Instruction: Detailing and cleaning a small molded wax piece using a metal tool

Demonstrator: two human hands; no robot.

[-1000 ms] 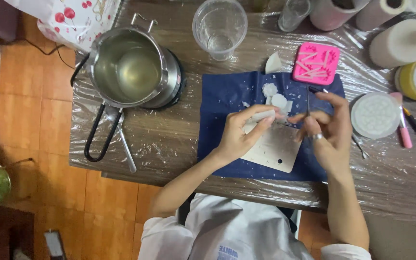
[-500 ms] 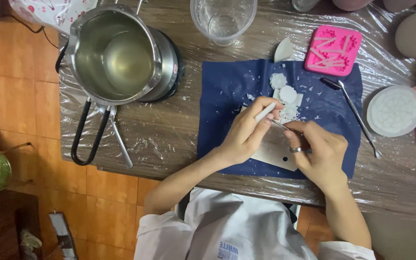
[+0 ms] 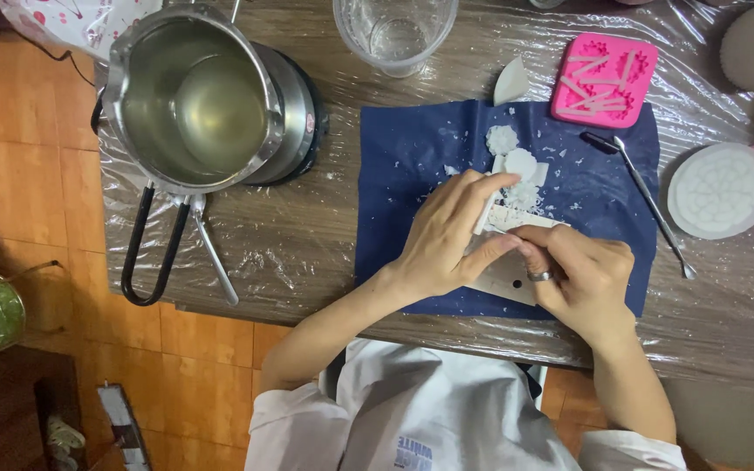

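Left hand (image 3: 447, 235) and right hand (image 3: 582, 275) close together, fingers pinched on a thin white flat piece (image 3: 492, 209) over a pale card (image 3: 503, 279), on a navy cloth (image 3: 403, 166) flecked with waxy white crumbs and round white discs (image 3: 517, 161), pink ridged silicone mould (image 3: 602, 80), shiny steel pot (image 3: 189, 96), crinkled clear plastic over the wooden table (image 3: 290, 253).

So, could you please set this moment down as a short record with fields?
Left hand: holds a small white wax piece, thumb and fingers pinched on it
Right hand: ring on one finger, fingertips at the same piece, over a white card
Surface: navy cloth strewn with white wax flakes, on a plastic-covered table
Left of cloth: steel pot holding clear liquid
Above cloth: pink silicone mould, clear cup
Right: metal spoon, round white mould
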